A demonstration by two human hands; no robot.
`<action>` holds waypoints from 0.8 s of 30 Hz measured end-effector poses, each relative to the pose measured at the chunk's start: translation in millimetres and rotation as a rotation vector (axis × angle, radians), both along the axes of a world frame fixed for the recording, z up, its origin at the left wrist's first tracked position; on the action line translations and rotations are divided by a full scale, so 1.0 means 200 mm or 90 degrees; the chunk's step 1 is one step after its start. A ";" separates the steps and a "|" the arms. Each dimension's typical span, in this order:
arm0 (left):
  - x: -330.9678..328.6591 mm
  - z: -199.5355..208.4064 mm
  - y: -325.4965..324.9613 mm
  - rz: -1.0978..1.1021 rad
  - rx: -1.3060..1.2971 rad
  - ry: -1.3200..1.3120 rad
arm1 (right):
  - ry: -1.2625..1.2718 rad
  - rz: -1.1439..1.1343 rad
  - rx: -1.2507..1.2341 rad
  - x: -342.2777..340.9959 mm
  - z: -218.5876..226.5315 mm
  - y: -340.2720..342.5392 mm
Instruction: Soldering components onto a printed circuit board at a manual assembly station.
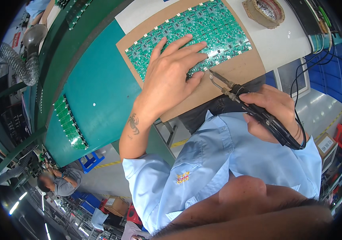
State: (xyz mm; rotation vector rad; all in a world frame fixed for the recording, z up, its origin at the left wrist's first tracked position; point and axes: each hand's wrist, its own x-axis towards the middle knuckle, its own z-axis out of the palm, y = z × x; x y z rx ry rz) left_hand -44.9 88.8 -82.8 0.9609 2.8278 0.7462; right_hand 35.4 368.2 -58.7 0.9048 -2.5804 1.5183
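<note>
A large green circuit board panel (223,28), dense with small parts, lies on a brown board (215,72) on the bench. Spread over the panel's near left part, my left hand (175,66) is open, its fingers stretched flat and hiding some of the surface. My right hand (271,110) is wrapped around a black soldering iron (259,114) with a thin metal guide tube beside its tip. The tip points at the panel's near edge, close to my left thumb; whether it touches a joint I cannot tell.
A worn round holder (263,13) with shiny metal shavings stands at the far right. Black cables (297,84) hang right of the iron. On the green bench (99,80) lies a strip of small circuit boards (70,124). A fume hose (19,64) and another person (61,180) appear at left.
</note>
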 end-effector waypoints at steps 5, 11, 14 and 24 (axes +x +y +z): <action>0.00 0.00 -0.01 0.003 0.029 0.005 | 0.038 -0.050 -0.028 -0.01 0.07 0.01; 0.01 0.00 -0.01 0.002 0.015 0.000 | 0.015 -0.182 -0.067 -0.10 -0.03 0.19; 0.00 0.03 0.02 0.003 0.001 -0.028 | 0.075 -0.320 -0.124 -0.19 -0.13 0.26; 0.00 0.04 -0.01 -0.001 0.010 -0.057 | 0.132 -0.356 -0.221 -0.26 -0.31 0.33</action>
